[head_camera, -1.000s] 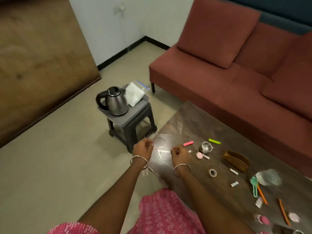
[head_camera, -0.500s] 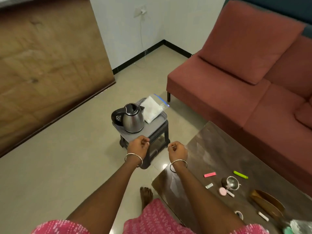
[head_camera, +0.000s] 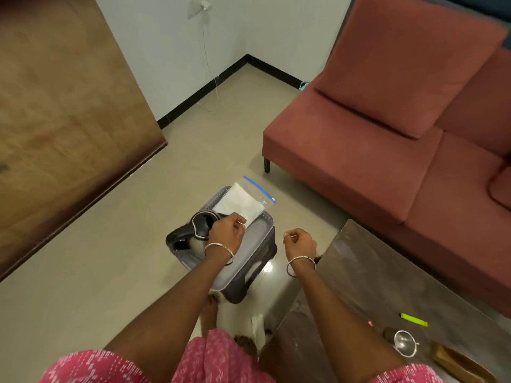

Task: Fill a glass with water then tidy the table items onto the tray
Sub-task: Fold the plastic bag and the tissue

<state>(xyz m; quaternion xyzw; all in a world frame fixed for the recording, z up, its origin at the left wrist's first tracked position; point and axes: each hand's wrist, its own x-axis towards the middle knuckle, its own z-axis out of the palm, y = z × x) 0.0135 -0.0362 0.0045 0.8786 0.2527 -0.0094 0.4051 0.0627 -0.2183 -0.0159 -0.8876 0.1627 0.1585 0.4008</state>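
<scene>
The tray (head_camera: 255, 239) is sitting on the dark stool (head_camera: 261, 262) out on the floor, left of the table (head_camera: 373, 272), with the kettle (head_camera: 201, 226) on its left side and a zip bag (head_camera: 239, 204) of white cloth lying at its far edge. No glass is showing anywhere, so the filling step is looking not yet done.

And the big shift: 1 second ago both hands were working at the table's near-left corner; now the view is swinging over to the stool and the hands are travelling with it. The left hand (head_camera: 228, 230) is hovering over the tray beside the kettle, fingers curled, pinching a thin pale sliver (head_camera: 241, 222). The right hand (head_camera: 300, 241) is hanging over the floor between stool and table, well apart from the left, pinching a second sliver (head_camera: 289, 236). Both bits are too small to identify.

That is reading as tidying getting under way, small pieces heading for the tray. Back on the table a green marker (head_camera: 414, 319) and a steel vessel (head_camera: 405, 346) are waiting, the red sofa (head_camera: 359, 161) behind.
</scene>
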